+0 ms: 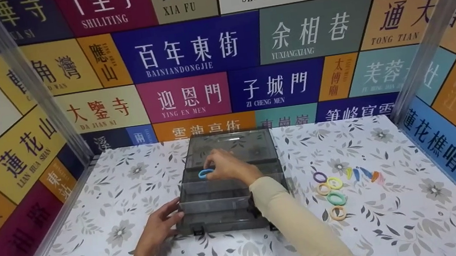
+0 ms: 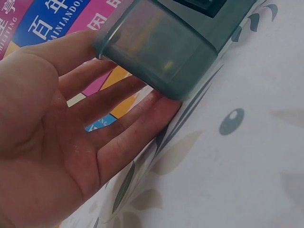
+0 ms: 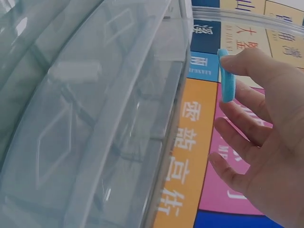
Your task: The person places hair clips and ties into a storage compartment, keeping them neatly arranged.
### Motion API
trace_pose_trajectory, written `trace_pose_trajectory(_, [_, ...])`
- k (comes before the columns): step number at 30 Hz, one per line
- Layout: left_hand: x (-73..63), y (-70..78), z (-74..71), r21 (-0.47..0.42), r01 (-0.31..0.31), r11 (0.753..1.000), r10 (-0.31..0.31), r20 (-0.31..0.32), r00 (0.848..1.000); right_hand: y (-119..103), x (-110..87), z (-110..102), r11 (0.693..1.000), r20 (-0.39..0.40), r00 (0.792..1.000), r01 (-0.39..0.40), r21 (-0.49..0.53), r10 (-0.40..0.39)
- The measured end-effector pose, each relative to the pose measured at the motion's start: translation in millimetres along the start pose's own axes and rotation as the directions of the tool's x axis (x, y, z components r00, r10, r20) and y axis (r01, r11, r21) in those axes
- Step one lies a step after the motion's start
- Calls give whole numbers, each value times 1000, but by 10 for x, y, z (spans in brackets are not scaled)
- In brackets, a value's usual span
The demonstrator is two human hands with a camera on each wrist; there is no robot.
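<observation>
Five bright rings lie between the smoky see-through box and the right edge of the worktop, with a short row of small coloured pieces (clips, maybe, though they're too small for me to tell) just beside them, nearer that edge. I'd judge the packing to be at an early stage: one blue ring is off the worktop, pinched in the fingers of the right hand over the far left part of the box, and those others look left to do. The lid is swung back toward the worktop's far edge; I can make out nothing lying in the compartments, but the tint and the right sleeve hide some. The left hand has its fingers stretched out, released, touching the box's near left corner.
</observation>
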State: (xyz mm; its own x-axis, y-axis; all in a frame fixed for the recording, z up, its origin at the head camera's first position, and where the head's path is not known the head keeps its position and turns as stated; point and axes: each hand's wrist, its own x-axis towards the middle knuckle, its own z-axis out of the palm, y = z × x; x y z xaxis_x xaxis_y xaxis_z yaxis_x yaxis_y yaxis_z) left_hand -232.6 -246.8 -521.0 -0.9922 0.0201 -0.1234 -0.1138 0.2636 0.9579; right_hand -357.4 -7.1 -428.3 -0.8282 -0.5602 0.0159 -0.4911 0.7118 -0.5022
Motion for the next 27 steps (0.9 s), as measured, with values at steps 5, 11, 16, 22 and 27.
trace_pose_trajectory(5, [5,-26,-16,-11,10,1000,-11,-14,1000,-73,136,136,998,-47,998,-43,44,45])
trace_pose_trajectory(11, [12,-38,0,-39,20,999,-20,-4,1000,-91,257,287,988,-99,985,-133,81,141])
trace_pose_trajectory(16, [19,-39,12,-68,17,998,-17,10,1000,-84,321,358,980,-97,979,-172,96,181])
trace_pose_trajectory(22, [48,-41,8,-57,-3,998,4,17,1000,-81,367,426,979,-114,976,-171,113,184])
trace_pose_trajectory(27, [25,-65,-10,-28,6,1000,-7,-5,1000,-108,388,525,973,-117,972,-189,133,205])
